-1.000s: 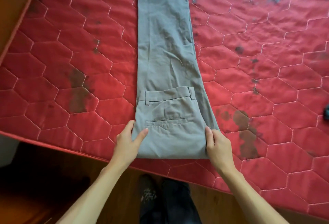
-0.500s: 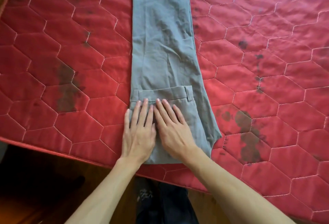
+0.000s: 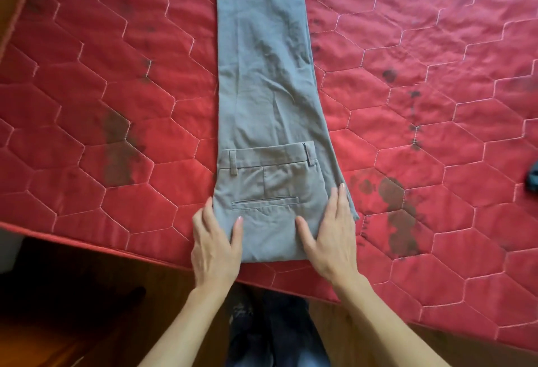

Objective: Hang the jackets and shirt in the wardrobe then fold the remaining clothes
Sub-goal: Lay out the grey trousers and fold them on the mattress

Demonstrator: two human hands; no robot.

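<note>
Grey trousers (image 3: 262, 75) lie flat on a red quilted mattress (image 3: 102, 46), and the head view looks straight down on them. The top part is folded over, so the back pocket (image 3: 265, 203) faces up. The waistband (image 3: 267, 155) sits just beyond the pocket, and the long legs run on past it and out of the picture. The fold sits on the near side of the pocket, close to the mattress edge. I think that is so the person can reach it without stretching.

The left hand (image 3: 215, 247) rests just left of the pocket, at the side edge of the cloth, with its thumb on the cloth. The right hand (image 3: 332, 238) lies flat just right of the pocket. Both hands are spread with straight fingers. They pinch nothing; they only press. I think they sit one on each side to keep the fold square and push out the bumps. The legs beyond the pocket have wrinkles, so the folding looks only just begun.

The mattress has dark stains (image 3: 116, 148) to the left of the pocket and to the right. Far right of the pocket a small dark thing (image 3: 532, 177) peeks in; I cannot tell what it is.
</note>
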